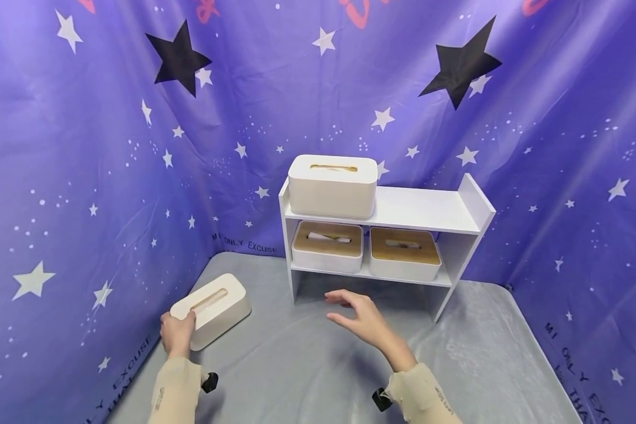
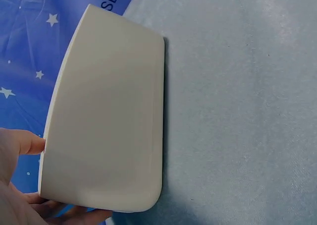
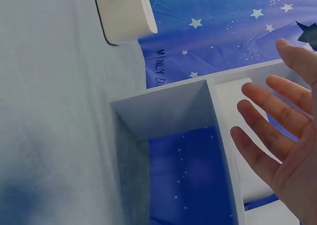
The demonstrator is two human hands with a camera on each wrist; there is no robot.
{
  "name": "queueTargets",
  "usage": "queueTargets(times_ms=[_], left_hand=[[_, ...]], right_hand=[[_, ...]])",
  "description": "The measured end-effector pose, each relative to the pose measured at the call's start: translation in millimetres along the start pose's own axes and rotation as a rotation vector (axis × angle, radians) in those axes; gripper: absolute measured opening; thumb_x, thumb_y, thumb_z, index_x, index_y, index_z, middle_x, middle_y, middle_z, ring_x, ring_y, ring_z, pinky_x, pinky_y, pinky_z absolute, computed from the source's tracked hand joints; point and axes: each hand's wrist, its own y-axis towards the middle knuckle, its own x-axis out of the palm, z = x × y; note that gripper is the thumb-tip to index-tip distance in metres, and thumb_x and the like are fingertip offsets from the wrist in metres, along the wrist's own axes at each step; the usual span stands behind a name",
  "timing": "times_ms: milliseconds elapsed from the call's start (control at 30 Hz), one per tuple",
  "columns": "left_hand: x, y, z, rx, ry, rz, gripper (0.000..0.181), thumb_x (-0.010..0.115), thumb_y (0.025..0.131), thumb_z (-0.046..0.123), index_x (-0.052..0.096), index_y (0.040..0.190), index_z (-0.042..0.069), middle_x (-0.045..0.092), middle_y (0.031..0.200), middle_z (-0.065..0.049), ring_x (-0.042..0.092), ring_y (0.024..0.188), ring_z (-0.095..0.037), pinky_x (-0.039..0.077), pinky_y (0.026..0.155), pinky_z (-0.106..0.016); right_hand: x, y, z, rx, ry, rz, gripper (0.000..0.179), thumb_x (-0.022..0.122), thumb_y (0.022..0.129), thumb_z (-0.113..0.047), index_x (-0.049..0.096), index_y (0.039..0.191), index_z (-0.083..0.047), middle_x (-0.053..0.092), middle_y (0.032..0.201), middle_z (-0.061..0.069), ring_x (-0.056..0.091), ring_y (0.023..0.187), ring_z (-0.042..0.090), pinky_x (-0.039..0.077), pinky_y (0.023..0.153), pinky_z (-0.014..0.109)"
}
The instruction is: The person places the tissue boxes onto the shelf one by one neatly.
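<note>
On the left of the grey surface sits a white tissue box (image 1: 219, 315) with a slot in its top. My left hand (image 1: 178, 333) grips its near left end, thumb on the top edge. The left wrist view shows the fingers (image 2: 84, 216) wrapped round the end of the box. My right hand (image 1: 361, 318) hovers in front of a white two-tier shelf (image 1: 418, 206), holding nothing, its fingers spread and relaxed. In the right wrist view those fingers (image 3: 262, 121) overlap the shelf and a box on it.
Another all-white tissue box (image 1: 331, 191) stands at the left of the top tier. Below it, two wood-topped tissue boxes, one left (image 1: 327, 247) and one right (image 1: 404, 254), sit side by side. A purple star-patterned curtain (image 1: 297, 88) encloses the grey cloth surface (image 1: 275, 365).
</note>
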Motion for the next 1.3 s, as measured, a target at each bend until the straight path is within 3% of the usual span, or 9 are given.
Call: queueTargets(times_ms=[267, 533, 800, 1033, 1300], left_hand=[[2.6, 0.3, 4.8, 0.023, 0.062, 0.010, 0.076, 0.057, 0.091, 0.029, 0.029, 0.145, -0.016, 0.042, 0.137, -0.045, 0.044, 0.125, -0.060, 0.039, 0.107, -0.066], [10.4, -6.5, 7.2, 0.146, 0.144, -0.030, 0.070, 0.059, 0.088, 0.029, 0.041, 0.138, -0.015, 0.050, 0.131, -0.041, 0.051, 0.118, -0.057, 0.045, 0.100, -0.063], [23.5, -25.8, 16.9, 0.241, 0.200, -0.124, 0.071, 0.060, 0.088, 0.028, 0.039, 0.143, -0.011, 0.048, 0.137, -0.040, 0.050, 0.122, -0.055, 0.045, 0.104, -0.061], [32.6, -43.4, 20.4, 0.316, 0.224, -0.203, 0.071, 0.058, 0.088, 0.025, 0.037, 0.143, -0.014, 0.047, 0.138, -0.042, 0.049, 0.125, -0.056, 0.043, 0.107, -0.060], [45.5, -69.0, 26.9, 0.413, 0.229, -0.256, 0.069, 0.061, 0.086, 0.022, 0.041, 0.141, -0.014, 0.050, 0.135, -0.041, 0.051, 0.124, -0.056, 0.045, 0.105, -0.060]], right_hand=[[2, -10.9, 9, 0.032, 0.023, -0.014, 0.034, 0.071, 0.093, -0.025, 0.066, 0.124, -0.015, 0.072, 0.121, 0.004, 0.069, 0.109, 0.025, 0.057, 0.096, 0.046], [5, -23.6, 20, 0.089, 0.057, -0.011, 0.033, 0.071, 0.093, -0.025, 0.066, 0.123, -0.015, 0.072, 0.120, 0.006, 0.069, 0.110, 0.027, 0.058, 0.094, 0.044], [9, -38.7, 29, 0.118, 0.107, -0.006, 0.031, 0.070, 0.093, -0.018, 0.066, 0.123, -0.011, 0.072, 0.120, 0.011, 0.069, 0.109, 0.033, 0.057, 0.092, 0.052], [22, -44.0, 33, 0.150, 0.109, -0.041, 0.033, 0.071, 0.093, -0.026, 0.066, 0.122, -0.012, 0.072, 0.120, 0.008, 0.068, 0.110, 0.030, 0.058, 0.093, 0.045], [34, -52.5, 36, 0.168, 0.140, -0.067, 0.038, 0.072, 0.092, -0.024, 0.064, 0.126, -0.010, 0.069, 0.125, 0.012, 0.067, 0.112, 0.033, 0.058, 0.093, 0.047]])
